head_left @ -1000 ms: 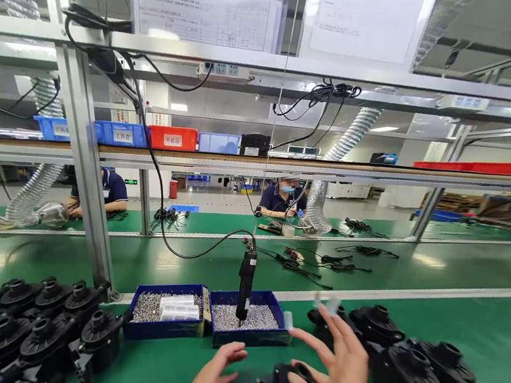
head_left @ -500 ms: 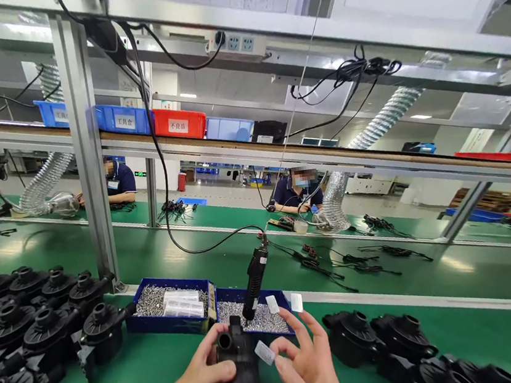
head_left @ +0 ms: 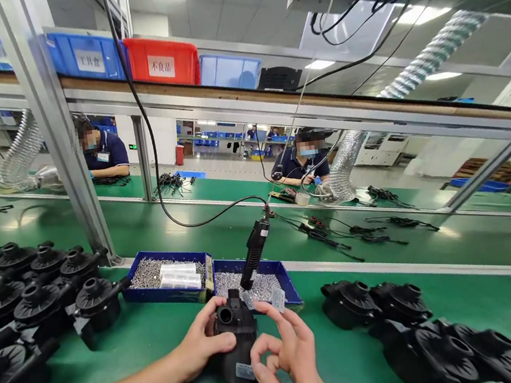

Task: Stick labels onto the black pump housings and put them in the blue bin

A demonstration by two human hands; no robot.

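My left hand is wrapped round a black plastic pump housing with a round port at its top, held above the green bench. A small silvery label lies against the lower face of the housing. At the label's right edge are the pinched thumb and index finger of my right hand. Two more labels cling to other raised fingertips of that hand: one label shows plainly, the other partly. An electric screwdriver hangs on its cord just beyond the housing.
Blue bins of screws and small metal parts stand behind my hands. Many black pump housings fill the left, with several more housings at right. Cables lie farther back. Two people sit across the bench.
My right hand has brought the pinched label down onto the housing, where it was held apart before. The head view has tilted downward. My left hand keeps its grip.
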